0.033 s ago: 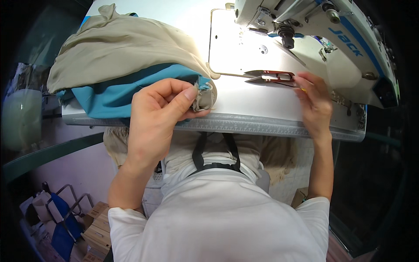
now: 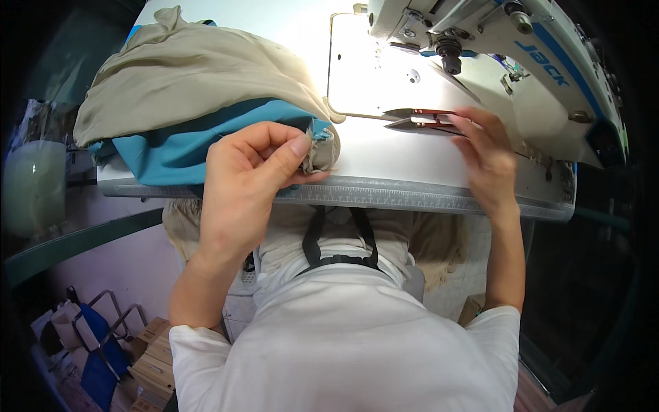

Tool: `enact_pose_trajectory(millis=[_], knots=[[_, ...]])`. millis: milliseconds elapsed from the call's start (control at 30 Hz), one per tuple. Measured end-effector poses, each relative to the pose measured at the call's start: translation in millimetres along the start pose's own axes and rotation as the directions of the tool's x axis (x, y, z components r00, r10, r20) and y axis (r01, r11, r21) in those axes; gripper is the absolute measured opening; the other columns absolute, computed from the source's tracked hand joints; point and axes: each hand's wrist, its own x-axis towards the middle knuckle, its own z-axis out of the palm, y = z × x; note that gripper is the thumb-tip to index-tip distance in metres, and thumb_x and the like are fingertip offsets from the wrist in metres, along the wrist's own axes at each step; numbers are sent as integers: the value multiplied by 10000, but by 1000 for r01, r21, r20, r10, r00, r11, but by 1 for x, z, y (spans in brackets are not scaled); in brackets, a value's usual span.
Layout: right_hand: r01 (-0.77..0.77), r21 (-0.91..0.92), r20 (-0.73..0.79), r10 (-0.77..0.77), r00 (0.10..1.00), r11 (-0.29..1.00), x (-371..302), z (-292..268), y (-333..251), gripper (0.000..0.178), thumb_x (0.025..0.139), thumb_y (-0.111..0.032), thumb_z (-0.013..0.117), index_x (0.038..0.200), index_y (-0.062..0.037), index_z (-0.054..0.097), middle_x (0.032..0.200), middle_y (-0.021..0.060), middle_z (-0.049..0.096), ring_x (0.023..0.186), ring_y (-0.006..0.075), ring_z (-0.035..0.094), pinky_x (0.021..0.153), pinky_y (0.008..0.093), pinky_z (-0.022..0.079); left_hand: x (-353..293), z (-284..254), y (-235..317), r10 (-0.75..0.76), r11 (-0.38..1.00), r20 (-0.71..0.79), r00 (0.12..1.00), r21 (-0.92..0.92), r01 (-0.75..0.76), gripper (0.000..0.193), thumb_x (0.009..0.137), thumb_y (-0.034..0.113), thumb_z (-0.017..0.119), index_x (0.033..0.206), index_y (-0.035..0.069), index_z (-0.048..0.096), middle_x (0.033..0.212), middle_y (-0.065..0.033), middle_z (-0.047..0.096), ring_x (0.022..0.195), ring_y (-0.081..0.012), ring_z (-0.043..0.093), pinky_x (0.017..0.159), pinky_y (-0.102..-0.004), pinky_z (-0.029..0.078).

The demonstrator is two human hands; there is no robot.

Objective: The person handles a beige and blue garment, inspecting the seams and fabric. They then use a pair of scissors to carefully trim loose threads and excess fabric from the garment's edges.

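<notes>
My left hand [image 2: 250, 168] pinches the frayed edge of a beige and teal fabric piece [image 2: 321, 147] between thumb and fingers at the table's front. The rest of that cloth spreads to the left, with beige fabric [image 2: 199, 75] lying over teal fabric [image 2: 171, 147]. On the white tabletop lies a pair of thread snips [image 2: 419, 120], dark red with dark blades pointing left. My right hand [image 2: 491, 158] has its thumb and fingers around the handle end, which they partly cover.
A white and blue sewing machine [image 2: 535, 62] stands at the back right, its presser area [image 2: 449, 55] above a metal plate [image 2: 360, 75]. A grey measuring strip [image 2: 384, 194] runs along the table's front edge. Cardboard boxes [image 2: 154, 364] and a blue chair [image 2: 103, 350] are at lower left.
My right hand has moved a little to the left, further over the handles of the thread snips. My left hand and the fabric look unmoved.
</notes>
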Motion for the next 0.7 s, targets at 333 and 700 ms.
enact_pose_trajectory(millis=[333, 700], knots=[[31, 39, 145, -36, 989, 999, 33, 31, -16, 161, 917, -75, 579, 1053, -2, 621, 939, 98, 625, 814, 221, 596, 732, 321, 507, 5, 3, 18, 41, 762, 48, 998, 645, -62, 123, 875, 91, 701, 828, -3, 638, 760, 1, 631, 674, -35, 552, 625, -172, 443], [-345, 837, 219, 319, 922, 425, 23, 61, -115, 309, 935, -122, 594, 1210, 20, 590, 702, 80, 559, 578, 146, 506, 575, 271, 442, 4, -1, -27, -80, 953, 18, 997, -290, 81, 201, 977, 120, 552, 946, -63, 630, 923, -137, 684, 842, -174, 667, 793, -298, 555]])
